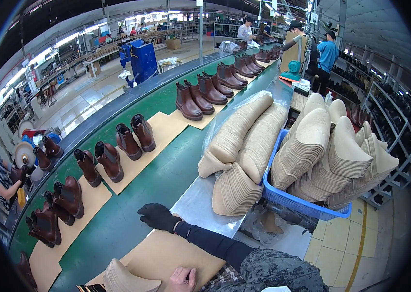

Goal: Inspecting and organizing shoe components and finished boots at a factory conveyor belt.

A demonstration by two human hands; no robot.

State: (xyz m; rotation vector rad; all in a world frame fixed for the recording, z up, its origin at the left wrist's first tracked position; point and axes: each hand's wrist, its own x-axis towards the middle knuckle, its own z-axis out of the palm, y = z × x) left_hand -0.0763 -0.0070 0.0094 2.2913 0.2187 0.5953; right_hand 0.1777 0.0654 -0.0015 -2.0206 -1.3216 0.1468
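My right hand (159, 217), in a black glove, reaches out over the green belt (166, 182). Its fingers point left, and no object shows in them. Beneath that forearm lies a tan paper sheet (171, 253). Low in the picture my left hand (183, 279) is bare, its fingers curled over the sheet; whatever it may hold is hidden. Beside it, at the lower edge, sits a stack of beige insoles (125, 278). Brown ankle boots (109, 161) stand in pairs on tan sheets (152, 130) along the belt's far side.
Bundles of beige insoles (237, 190) lie on a metal table (193, 207) at the right. More fill a blue plastic basket (307, 207). Far left, a person (1, 170) handles a boot near a grinding wheel (23, 153). Further people stand at the back; shoe racks (390, 126) line the right.
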